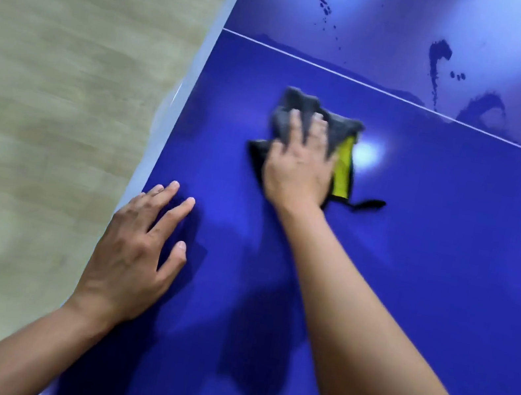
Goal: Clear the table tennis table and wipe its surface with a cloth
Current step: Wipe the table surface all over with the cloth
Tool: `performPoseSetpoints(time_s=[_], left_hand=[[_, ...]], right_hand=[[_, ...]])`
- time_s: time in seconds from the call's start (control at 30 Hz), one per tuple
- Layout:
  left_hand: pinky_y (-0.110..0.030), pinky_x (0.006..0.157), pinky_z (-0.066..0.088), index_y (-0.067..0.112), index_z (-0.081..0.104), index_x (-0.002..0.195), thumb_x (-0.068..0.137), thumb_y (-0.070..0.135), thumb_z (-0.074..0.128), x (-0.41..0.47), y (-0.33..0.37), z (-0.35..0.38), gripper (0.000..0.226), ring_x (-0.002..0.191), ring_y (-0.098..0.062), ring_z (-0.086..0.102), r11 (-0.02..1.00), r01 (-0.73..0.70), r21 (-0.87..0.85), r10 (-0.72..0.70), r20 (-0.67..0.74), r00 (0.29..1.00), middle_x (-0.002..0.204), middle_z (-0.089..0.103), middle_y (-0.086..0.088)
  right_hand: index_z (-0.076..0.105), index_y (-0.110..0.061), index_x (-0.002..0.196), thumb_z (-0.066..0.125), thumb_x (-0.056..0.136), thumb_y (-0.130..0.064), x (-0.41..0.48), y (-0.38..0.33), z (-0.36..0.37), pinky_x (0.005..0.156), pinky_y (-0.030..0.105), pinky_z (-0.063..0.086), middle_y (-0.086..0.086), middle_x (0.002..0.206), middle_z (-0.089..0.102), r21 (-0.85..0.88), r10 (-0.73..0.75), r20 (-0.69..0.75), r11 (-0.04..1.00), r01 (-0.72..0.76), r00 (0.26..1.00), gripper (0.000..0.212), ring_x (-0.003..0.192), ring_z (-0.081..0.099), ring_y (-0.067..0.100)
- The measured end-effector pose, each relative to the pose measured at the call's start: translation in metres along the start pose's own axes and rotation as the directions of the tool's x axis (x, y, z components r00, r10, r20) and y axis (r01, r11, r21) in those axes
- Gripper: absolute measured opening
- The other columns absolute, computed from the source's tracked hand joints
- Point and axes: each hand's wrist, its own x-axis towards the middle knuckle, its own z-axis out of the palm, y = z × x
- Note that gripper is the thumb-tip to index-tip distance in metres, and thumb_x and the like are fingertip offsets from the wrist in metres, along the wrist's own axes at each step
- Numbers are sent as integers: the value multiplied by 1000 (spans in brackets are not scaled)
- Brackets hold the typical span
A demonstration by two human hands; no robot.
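We've got a smooth, glossy blue table tennis table point(415, 259) here, shiny enough to throw back a lamp glare. Past the white line point(375, 90) the top looks hazy and dull, with dark blotches. The cloth point(298, 103) is soft, fuzzy grey fabric, yellow on its other face, with black trim. The floor point(39, 123) looks like pale matt wood.

blue table point(434, 249), grey cloth point(290, 103) (yellow underside)

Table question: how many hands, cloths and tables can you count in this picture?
hands: 2, the left hand and the right hand
cloth: 1
table: 1
total: 4
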Motion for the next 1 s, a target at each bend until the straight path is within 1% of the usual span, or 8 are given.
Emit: performPoseSetpoints(time_s=[0.1, 0.23, 0.4, 0.53, 0.63, 0.73, 0.87, 1.0], left_hand=[[-44, 121, 26, 12, 45, 150, 91, 35, 43, -39, -7, -8, 62, 148, -30, 33, 999, 2, 33, -2, 0, 1000, 162, 32, -9], [-40, 121, 22, 12, 44, 150, 91, 36, 43, -84, -10, -19, 64, 147, -31, 33, 998, 41, 46, -42, 22, 999, 162, 31, -8], [-36, 119, 21, 11, 47, 148, 90, 37, 42, -104, -6, -25, 64, 145, -32, 36, 998, 59, 4, -59, 52, 997, 162, 32, -8], [-40, 118, 24, 12, 46, 148, 89, 37, 45, -112, -12, -20, 64, 145, -31, 36, 998, 36, -57, -37, -12, 999, 162, 30, -6], [-39, 120, 24, 11, 44, 149, 89, 35, 46, -123, -24, -21, 64, 148, -28, 32, 998, 15, -67, -16, -21, 1000, 162, 30, -7], [-38, 120, 25, 6, 41, 151, 89, 30, 46, -143, -36, -29, 67, 148, -27, 33, 999, -6, -49, 7, 1, 1000, 163, 28, -11], [-40, 114, 32, 0, 44, 148, 84, 25, 47, -181, -58, -41, 68, 144, -29, 40, 999, -29, -25, 29, 24, 999, 161, 33, -14], [-41, 106, 40, -3, 51, 141, 84, 25, 50, -214, -74, -43, 64, 138, -31, 49, 1000, -11, -19, 11, 4, 1000, 154, 43, -17]], right_hand=[[24, -31, 162, 35, 103, -43, -48, -52, 11, 126, 51, 6, 4, 171, 14, 40, -228, 53, 973, 226, 972, 61, 158, 9, 17], [30, -32, 160, 41, 103, -34, -76, -12, -9, 127, 41, 9, -2, 170, 20, 100, -283, 67, 956, 276, 957, 58, 157, 13, 12], [36, -24, 159, 46, 103, -26, -122, 131, -58, 127, 47, 14, 6, 168, 25, 102, 185, 12, 977, -185, 983, 56, 156, 21, 21], [32, -21, 160, 26, 93, -46, -154, 208, -84, 127, 49, 6, 13, 169, 21, 76, 591, -29, 806, -587, 806, 72, 157, 16, 25], [26, -21, 162, 31, 104, -38, -141, 177, -69, 126, 56, 3, 11, 171, 12, 103, 701, -54, 712, -694, 711, 60, 158, 8, 23], [24, -22, 162, 36, 106, -34, -120, 97, -45, 124, 57, 7, 10, 171, 10, 101, 567, -39, 822, -561, 823, 59, 158, 6, 22], [20, -30, 163, 38, 105, -37, -124, -50, -3, 124, 54, 8, 2, 172, 6, 46, 175, 54, 983, -178, 983, 61, 158, 4, 16], [21, -35, 162, 37, 105, -38, -156, -143, 27, 126, 50, 5, -2, 172, 7, 72, -170, 86, 984, 164, 982, 60, 158, 2, 11]])
